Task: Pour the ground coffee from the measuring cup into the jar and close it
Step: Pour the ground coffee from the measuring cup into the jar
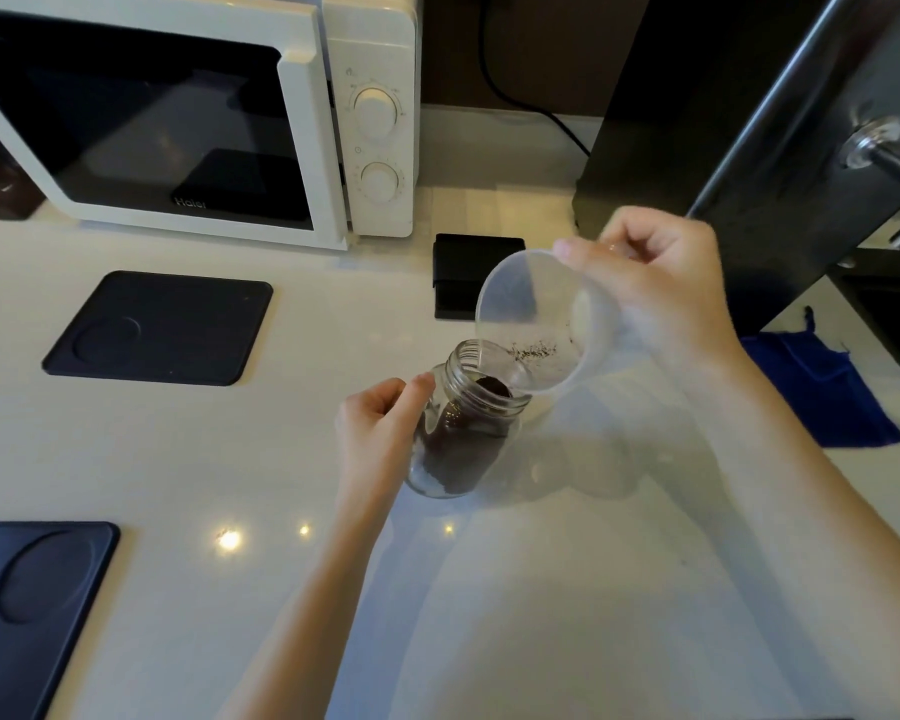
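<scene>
Gripping the glass jar [463, 433] on the white counter [541, 589], the left hand [380, 433] curled its fingers [422, 384] around the side. Ground coffee [494, 391] heaped at its open mouth. Just above, the right hand [661, 283] pinched the tipped measuring cup [536, 324], a few grounds clinging inside. A microwave [193, 116] stood beyond.

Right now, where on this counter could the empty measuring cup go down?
Free: the counter near the person, right of the jar, and the strip between the two dark mats. Crowded: behind the jar, by the black box and microwave; blue cloth at right.
</scene>
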